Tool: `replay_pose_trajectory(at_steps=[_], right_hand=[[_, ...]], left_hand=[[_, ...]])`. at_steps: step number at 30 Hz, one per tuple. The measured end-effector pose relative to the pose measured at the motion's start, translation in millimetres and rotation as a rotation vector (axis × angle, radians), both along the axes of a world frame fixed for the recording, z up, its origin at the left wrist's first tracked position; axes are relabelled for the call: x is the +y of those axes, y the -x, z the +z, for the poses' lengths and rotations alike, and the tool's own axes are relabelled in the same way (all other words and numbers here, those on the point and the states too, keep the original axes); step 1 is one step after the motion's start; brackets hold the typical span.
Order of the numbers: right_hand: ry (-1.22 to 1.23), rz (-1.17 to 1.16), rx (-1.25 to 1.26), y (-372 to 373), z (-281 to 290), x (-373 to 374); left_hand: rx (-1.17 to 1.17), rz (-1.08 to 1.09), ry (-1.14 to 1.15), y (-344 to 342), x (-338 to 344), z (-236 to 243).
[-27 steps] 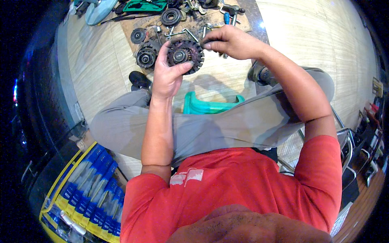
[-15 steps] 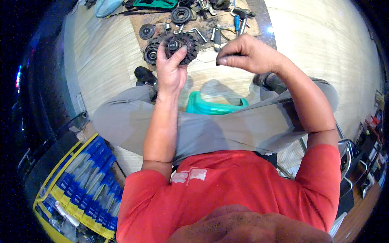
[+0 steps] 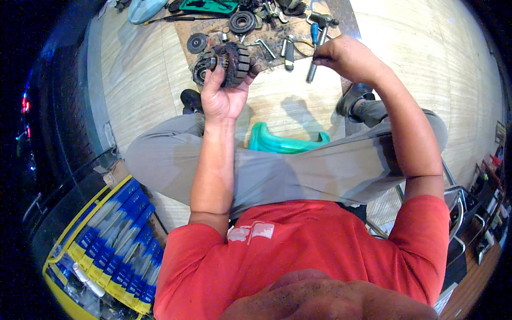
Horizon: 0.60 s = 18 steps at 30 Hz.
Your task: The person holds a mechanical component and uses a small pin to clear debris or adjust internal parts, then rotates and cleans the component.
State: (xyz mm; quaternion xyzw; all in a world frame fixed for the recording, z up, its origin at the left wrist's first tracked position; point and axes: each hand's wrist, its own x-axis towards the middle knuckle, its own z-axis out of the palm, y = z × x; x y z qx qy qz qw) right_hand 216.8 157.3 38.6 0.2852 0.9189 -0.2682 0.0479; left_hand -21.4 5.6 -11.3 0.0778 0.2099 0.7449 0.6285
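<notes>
Gear [image 3: 237,65] in left hand [image 3: 221,102], raised ahead of the body by the near edge of the board [image 3: 200,26], partly hiding a wheel [image 3: 199,72]. Points its shaft [image 3: 213,62] leftward, long axis roughly side to side, and turns its toothed rim toward the right hand [image 3: 348,60]. Cradled by a closed left hand: palm up, thumb on the shaft side, fingers round the toothed side, forearm nearly straight ahead. Well apart, right hand palm down with fingers curled, elbow bent outward, forearm angled forward and inward. Thumb and forefinger close together at the handle of the hammer [image 3: 310,73]; cannot tell whether gripping it. Between the hands, pliers [image 3: 289,57] and hex key [image 3: 267,49]. Beyond the right fingertips, blue screwdriver [image 3: 314,33]. Beyond the left hand, ring [image 3: 242,22] and disc [image 3: 197,42].
</notes>
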Motion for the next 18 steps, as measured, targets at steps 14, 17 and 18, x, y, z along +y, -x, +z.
replay_pose_trajectory(at_steps=[14, 17, 18], right_hand=[[-0.195, -0.257, 0.214, -14.3, 20.8, 25.0], [-0.216, -0.281, 0.268, -19.6, 22.7, 29.9], [-0.222, -0.283, 0.285, -20.7, 24.3, 31.2]], left_hand=[[0.272, 0.011, -0.007, -6.3, 1.7, 13.5], [0.315, 0.02, 0.017, -6.6, 2.4, 14.4], [0.328, 0.02, 0.025, -6.8, 2.5, 14.5]])
